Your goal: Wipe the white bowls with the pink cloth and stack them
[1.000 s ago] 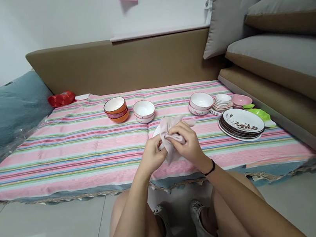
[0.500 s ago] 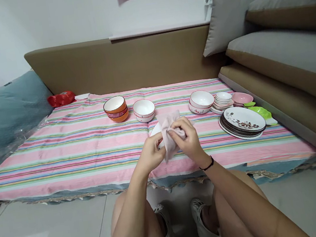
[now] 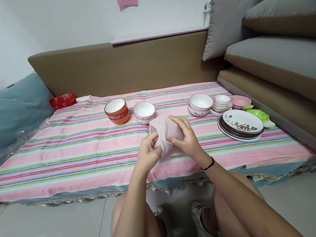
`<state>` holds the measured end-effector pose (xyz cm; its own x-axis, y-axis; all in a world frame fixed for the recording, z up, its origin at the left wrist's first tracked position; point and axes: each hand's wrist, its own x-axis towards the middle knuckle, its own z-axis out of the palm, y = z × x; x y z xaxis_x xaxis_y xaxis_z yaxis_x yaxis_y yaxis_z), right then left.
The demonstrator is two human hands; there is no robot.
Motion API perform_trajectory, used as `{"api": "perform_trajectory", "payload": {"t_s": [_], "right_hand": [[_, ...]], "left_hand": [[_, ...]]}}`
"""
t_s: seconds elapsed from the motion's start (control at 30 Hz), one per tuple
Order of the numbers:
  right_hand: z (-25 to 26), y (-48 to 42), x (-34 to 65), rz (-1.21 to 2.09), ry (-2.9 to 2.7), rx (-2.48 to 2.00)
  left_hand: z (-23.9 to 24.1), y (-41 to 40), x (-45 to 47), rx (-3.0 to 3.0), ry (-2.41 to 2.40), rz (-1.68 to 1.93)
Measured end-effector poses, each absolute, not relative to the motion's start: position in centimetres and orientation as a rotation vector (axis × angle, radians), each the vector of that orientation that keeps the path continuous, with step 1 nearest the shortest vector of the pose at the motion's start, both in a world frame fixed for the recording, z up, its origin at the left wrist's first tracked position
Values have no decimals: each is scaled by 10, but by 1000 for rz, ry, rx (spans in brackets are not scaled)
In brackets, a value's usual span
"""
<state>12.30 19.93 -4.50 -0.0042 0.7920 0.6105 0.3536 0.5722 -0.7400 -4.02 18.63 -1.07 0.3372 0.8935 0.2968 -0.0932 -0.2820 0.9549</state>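
Observation:
My left hand is closed, fingers and thumb gripping the left edge of a white dish that the cloth now hides almost wholly. A pale pink cloth is draped over the dish and hangs down below it. From the right, my right hand grips the cloth, pressing it against the dish with fingers over the top and thumb in front. A black band circles the right wrist. Just beyond the hands sits a stack of white bowls with red rims.
Orange and red bowls are stacked to the left. Rightward stand more white bowls, small dishes, a pink bowl, patterned plates and a green leaf-shaped dish. A striped cloth covers the surface; cushions rise at right.
The bunched cloth has spread out over the dish, covering the white rim that showed before. My right hand has opened wider around it. The view has tilted up slightly.

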Motion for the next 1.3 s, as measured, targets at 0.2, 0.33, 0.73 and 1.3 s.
{"api": "perform_trajectory", "payload": {"t_s": [0.2,0.33,0.73,1.3], "right_hand": [[-39,197,127,144,-1685,-994],[-36,195,126,263,-1777,-834],[-56,214,122,866,-1336,-954],[-48,200,118,141,-1703,-824]], "left_hand": [[-8,187,-46,1621,781,1072],[-10,187,-47,1758,798,965],[-2,183,-43,1585,788,1045],[-4,185,-46,1589,769,1093]]}}
